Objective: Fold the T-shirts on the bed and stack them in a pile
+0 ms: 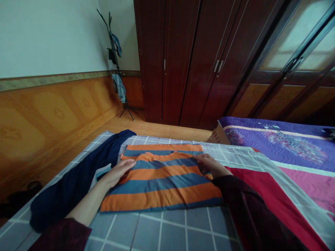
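A folded T-shirt with wide orange and blue-grey stripes [161,183] lies flat on a grey checked bedsheet [162,223]. My left hand [117,172] rests flat on the shirt's left side, its fingers pointing toward my right hand. My right hand [206,164] lies over the shirt's upper right edge, with its fingers on the cloth and nothing visibly gripped. A dark navy garment [75,181] stretches along the left of the shirt, under my left forearm. Its lower end reaches the edge of the sheet.
A red and grey quilt [264,195] borders the sheet on the right, and a purple patterned quilt [277,143] lies beyond it. A cardboard box [219,135] stands between them and the dark wardrobe [204,59]. A coat stand [116,59] holds clothes by the wall.
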### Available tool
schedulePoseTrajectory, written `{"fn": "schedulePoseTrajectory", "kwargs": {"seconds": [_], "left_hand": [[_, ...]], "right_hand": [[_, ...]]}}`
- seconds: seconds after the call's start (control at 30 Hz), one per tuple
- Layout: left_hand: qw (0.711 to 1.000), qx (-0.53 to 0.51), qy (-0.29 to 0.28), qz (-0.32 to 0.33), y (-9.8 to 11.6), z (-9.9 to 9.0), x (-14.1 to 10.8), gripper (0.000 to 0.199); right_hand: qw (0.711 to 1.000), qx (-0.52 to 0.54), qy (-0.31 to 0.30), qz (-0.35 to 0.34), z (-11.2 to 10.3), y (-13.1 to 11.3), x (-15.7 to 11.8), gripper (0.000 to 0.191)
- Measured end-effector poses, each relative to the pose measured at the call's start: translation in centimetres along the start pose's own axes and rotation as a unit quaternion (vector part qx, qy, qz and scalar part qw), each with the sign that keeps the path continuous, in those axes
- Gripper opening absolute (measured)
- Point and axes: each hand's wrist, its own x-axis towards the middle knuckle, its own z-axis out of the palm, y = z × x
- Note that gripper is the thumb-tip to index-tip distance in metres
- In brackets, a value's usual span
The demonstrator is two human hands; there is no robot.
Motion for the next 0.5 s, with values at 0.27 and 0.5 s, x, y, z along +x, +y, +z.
{"fn": "schedulePoseTrajectory", "kwargs": {"seconds": [0.27, 0.5], "left_hand": [[0.998, -0.062, 0.012, 0.021, -2.0, -0.5, 0.9, 0.057], [0.998, 0.027, 0.040, 0.036, -2.9, -1.0, 2.4, 0.061]], "right_hand": [[0.997, 0.058, -0.003, -0.047, -0.4, 2.8, 2.0, 0.035], [0.993, -0.051, 0.046, -0.098, -0.6, 3.9, 4.4, 0.028]]}}
